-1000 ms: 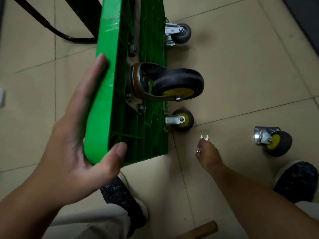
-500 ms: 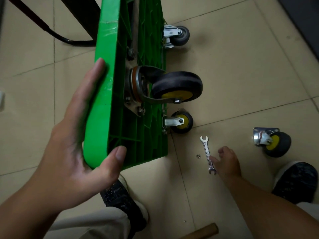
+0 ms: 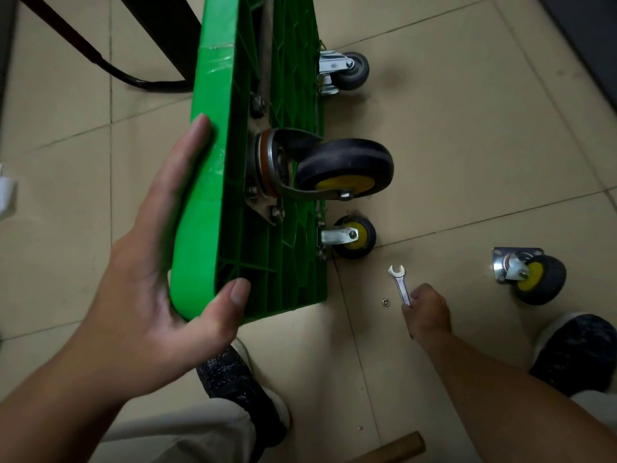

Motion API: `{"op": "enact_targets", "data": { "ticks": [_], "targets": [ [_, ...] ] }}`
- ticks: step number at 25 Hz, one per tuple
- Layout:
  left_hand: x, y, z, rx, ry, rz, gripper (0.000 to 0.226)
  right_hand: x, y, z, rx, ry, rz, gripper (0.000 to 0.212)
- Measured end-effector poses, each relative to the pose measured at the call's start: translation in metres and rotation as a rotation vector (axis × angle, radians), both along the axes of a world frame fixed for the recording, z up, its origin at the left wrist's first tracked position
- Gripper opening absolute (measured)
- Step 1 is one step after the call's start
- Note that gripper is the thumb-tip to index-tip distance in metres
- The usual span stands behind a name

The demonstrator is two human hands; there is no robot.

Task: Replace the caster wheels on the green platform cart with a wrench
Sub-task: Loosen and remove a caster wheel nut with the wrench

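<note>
The green platform cart [image 3: 213, 95] stands on its side edge on the tiled floor, underside facing right. My left hand [image 3: 150, 289] grips its near rounded corner, thumb hooked onto the ribbed underside. A large black caster with a yellow hub [image 3: 344, 168] is bolted to the underside. Two smaller casters [image 3: 354, 237] [image 3: 347, 70] touch the floor. My right hand [image 3: 427, 310] holds the lower end of a silver open-end wrench [image 3: 399, 279] at the floor. A loose caster [image 3: 531, 277] lies to the right.
A small washer [image 3: 386, 302] lies on the tile just left of the wrench. My two dark shoes [image 3: 240, 385] [image 3: 581, 352] flank the right arm. A wooden handle [image 3: 394, 449] pokes in at the bottom edge. The cart's black handle bar [image 3: 110, 65] runs along the floor at upper left.
My right hand drew back from the washer, leaving it and the wrench on the tile, then returned and took hold of the wrench's lower end. My left hand stayed on the cart.
</note>
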State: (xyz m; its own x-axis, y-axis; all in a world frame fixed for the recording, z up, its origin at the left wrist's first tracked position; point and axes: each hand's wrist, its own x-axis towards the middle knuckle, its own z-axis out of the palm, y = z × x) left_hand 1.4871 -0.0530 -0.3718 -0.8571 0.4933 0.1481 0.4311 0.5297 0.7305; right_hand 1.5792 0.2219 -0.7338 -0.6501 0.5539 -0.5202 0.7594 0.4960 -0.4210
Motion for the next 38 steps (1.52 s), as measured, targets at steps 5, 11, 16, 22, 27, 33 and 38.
{"op": "enact_targets", "data": {
  "ticks": [5,11,16,22,27,33,38],
  "targets": [
    [0.001,0.000,0.002,-0.023,0.016,-0.013,0.091,-0.005,0.003,0.006,0.014,-0.048,0.086,0.007],
    [0.001,-0.004,0.003,-0.010,0.010,-0.017,0.092,-0.013,0.015,0.020,0.053,-0.091,0.243,0.012],
    [0.005,-0.008,0.007,-0.010,-0.042,0.014,0.095,-0.023,0.026,0.059,0.040,0.005,0.266,0.009],
    [0.008,-0.007,0.016,-0.016,-0.114,0.041,0.097,-0.041,0.030,0.149,-0.033,-0.060,0.578,0.009],
    [0.015,-0.005,0.020,0.018,-0.176,0.046,0.099,-0.033,0.015,0.253,-0.057,0.099,0.583,0.026],
    [0.014,0.000,0.015,0.052,-0.202,0.038,0.102,0.004,-0.021,0.353,-0.502,0.272,0.271,0.009],
    [0.019,0.010,0.010,0.056,-0.192,0.031,0.103,0.005,-0.042,0.361,-0.594,0.391,0.135,0.008]
  ]
}}
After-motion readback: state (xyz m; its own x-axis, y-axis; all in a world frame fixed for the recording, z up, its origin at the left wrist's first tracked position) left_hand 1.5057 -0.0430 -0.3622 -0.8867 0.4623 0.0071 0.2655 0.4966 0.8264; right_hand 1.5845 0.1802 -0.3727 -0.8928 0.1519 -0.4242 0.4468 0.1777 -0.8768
